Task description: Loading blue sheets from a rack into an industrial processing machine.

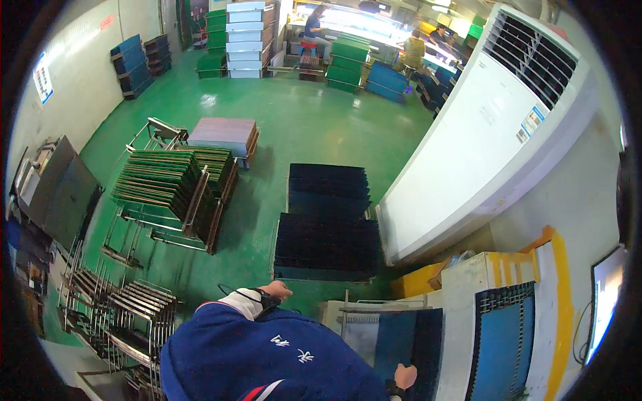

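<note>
My left hand (pixel 276 289) hangs in front of my body above the green floor, its fingers loosely curled and nothing showing in them. Just beyond it stand dark rack blocks (pixel 326 244) packed with upright thin boards. My right hand (pixel 404 376) is closed like a fist over a blue panel (pixel 396 337) and the dark strip (pixel 428 344) beside it, in a metal-framed rack on the bench. Its palm faces away, so whatever it may hold is hidden, and I cannot tell whether it touches the panel.
A tall white air conditioner (pixel 468 134) stands at right. Left are racks of green boards (pixel 160 180), a brown-topped stack (pixel 223 132) and empty metal racks (pixel 137 304). A blue panel with a black edge (pixel 501 344) lies on the bench. People sit at a lit bench far back.
</note>
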Tool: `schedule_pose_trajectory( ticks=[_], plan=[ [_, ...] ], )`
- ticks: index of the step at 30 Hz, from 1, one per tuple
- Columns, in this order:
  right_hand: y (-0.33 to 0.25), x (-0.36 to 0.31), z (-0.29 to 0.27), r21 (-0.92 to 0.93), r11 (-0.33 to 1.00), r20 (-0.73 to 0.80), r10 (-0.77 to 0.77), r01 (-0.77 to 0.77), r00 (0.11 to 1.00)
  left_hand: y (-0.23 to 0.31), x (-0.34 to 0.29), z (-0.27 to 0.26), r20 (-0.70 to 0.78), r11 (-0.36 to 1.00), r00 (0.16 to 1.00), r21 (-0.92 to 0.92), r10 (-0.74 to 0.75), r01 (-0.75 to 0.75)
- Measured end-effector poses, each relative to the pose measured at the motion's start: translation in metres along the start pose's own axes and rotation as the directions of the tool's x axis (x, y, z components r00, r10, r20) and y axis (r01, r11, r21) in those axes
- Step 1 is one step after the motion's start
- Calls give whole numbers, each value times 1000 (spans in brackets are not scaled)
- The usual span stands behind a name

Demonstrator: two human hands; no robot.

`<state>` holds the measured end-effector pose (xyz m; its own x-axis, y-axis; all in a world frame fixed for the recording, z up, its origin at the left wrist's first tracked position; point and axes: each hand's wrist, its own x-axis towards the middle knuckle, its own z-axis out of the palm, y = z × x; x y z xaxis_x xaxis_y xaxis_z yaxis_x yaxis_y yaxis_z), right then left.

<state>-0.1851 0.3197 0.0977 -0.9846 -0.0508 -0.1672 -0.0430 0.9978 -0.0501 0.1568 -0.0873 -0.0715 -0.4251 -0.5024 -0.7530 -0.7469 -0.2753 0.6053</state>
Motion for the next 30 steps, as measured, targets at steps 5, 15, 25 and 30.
schedule_pose_trajectory(
  ticks=[5, 15, 25, 30],
  plan=[
    [13, 14, 19, -9, 1000, -57, 20, -20, 998, -11, 11, -13, -37, 996, 997, 53, 71, -69],
    [7, 9, 19, -4, 997, -136, 72, -74, 988, -48, 26, -19, -75, 998, 997, -50, 30, -34],
    [16, 18, 30, -58, 995, -58, 81, -84, 995, -50, 28, -12, -52, 996, 998, -73, -47, 44],
    [-9, 3, 7, -42, 990, -59, 135, -138, 989, -35, 14, -16, -27, 999, 999, -20, -30, 30]
  ],
)
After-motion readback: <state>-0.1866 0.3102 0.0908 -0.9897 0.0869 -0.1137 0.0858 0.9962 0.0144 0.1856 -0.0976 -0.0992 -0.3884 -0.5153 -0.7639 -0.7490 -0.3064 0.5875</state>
